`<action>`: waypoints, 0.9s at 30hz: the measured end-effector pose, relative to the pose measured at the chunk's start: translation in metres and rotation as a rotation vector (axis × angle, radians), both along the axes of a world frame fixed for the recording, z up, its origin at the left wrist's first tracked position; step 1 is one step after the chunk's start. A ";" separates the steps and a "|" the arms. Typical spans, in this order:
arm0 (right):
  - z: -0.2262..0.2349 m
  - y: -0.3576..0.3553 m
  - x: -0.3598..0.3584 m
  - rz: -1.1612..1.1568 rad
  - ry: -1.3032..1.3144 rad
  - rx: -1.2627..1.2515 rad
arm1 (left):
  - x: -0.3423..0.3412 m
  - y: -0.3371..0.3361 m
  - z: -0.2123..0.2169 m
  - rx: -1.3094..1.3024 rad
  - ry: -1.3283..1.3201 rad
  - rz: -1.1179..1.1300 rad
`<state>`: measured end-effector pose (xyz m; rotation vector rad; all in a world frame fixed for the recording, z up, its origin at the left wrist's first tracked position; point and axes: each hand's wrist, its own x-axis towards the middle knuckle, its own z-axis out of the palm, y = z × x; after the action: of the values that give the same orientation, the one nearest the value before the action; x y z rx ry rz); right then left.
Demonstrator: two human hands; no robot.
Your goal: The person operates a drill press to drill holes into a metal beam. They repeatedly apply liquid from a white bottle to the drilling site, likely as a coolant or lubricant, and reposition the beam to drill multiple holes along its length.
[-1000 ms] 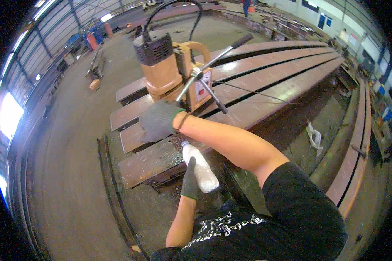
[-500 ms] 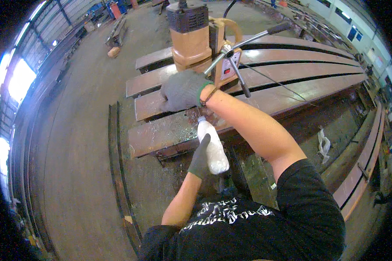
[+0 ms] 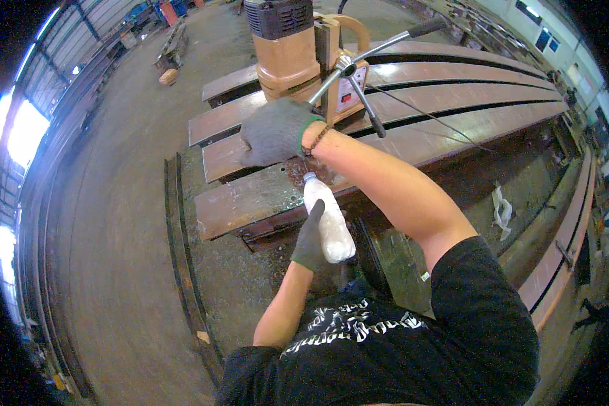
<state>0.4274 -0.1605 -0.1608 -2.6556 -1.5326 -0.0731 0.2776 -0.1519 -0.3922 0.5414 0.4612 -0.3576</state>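
My left hand [image 3: 310, 240], in a dark grey glove, is wrapped round a bottle [image 3: 328, 227] of white, milky look. The bottle is tilted, its narrow neck pointing up and away toward the nearest steel beam [image 3: 243, 206]. Over the beams, my right hand [image 3: 277, 132] in a grey glove is in front of the lower part of a tan and black magnetic drill [image 3: 287, 61]. Its fingers are turned away and mostly hidden, as is whatever they touch. Just beyond the bottle's neck, the beam's surface looks wet and stained, with small dark holes.
The drill's spoked feed handle [image 3: 346, 66] sticks out to the right above my right wrist. A dark cable [image 3: 430, 118] runs across the beams. Long narrow steel bars [image 3: 179, 250] lie on the floor at left. A white plastic scrap [image 3: 501, 213] lies at right.
The whole view has shifted slightly, so the drill and beams sit a little higher and farther left. The left hand still grips the bottle; the right hand stays by the drill.
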 end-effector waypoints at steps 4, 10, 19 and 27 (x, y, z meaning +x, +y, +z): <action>-0.004 0.000 0.001 -0.028 -0.001 0.035 | 0.001 0.001 0.000 0.001 0.003 -0.023; -0.004 0.002 0.001 -0.041 0.003 -0.024 | 0.000 0.002 0.002 0.021 -0.030 -0.007; -0.004 0.002 -0.001 0.011 -0.024 -0.041 | 0.001 0.003 0.002 -0.002 -0.080 -0.027; -0.009 -0.001 0.002 0.016 -0.033 0.010 | -0.001 0.002 -0.010 -0.019 -0.081 -0.014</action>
<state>0.4294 -0.1612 -0.1701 -2.6472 -1.5584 -0.1233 0.2770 -0.1496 -0.4025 0.5385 0.3756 -0.3524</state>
